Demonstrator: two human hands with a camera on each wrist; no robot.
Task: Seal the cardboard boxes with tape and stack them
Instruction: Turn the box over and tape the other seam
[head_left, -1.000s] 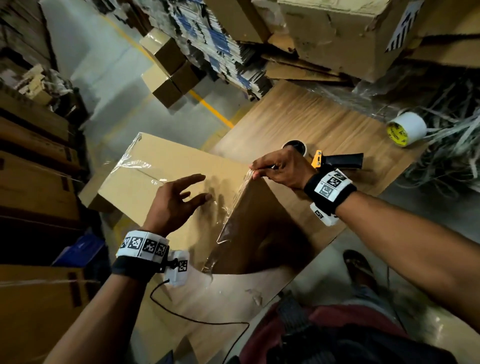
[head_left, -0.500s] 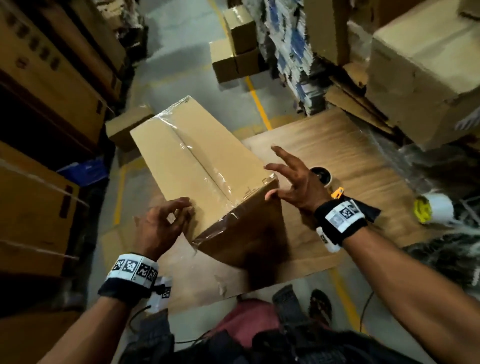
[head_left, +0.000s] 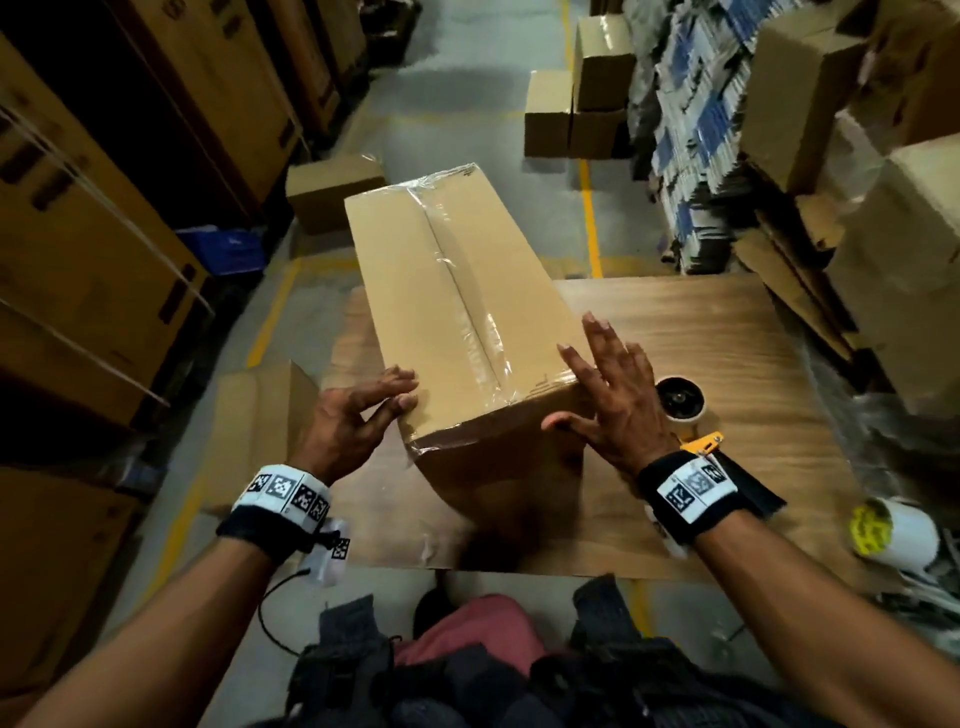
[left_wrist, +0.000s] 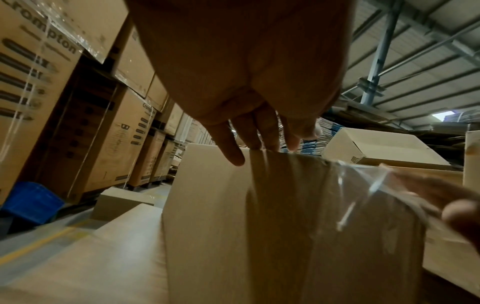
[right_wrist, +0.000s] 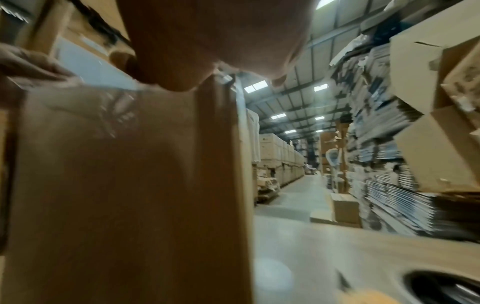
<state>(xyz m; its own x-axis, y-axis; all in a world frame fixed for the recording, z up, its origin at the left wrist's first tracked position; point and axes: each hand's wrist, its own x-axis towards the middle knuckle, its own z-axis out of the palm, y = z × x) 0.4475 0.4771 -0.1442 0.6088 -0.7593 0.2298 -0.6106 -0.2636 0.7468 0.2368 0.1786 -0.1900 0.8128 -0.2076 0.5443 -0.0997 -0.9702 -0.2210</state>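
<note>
Warehouse cartons surround a wooden table (head_left: 727, 332) carrying a taped box (head_left: 457, 291). Left hand (head_left: 353, 421) and right hand (head_left: 608, 395), fingers spread and grasping nothing, touch its near corners.

Warehouse: stacked cartons (head_left: 78, 249), steel roof (left_wrist: 415, 61), yellow floor lines (head_left: 589, 218).

Taped box (right_wrist: 124, 185) (blurred), right hand (right_wrist: 215, 39) above

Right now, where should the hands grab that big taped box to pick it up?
Probably by its two long side walls, one hand from each side. The cardboard box is long, wide and without handles; the left hand and right hand already flank its near end.
</note>
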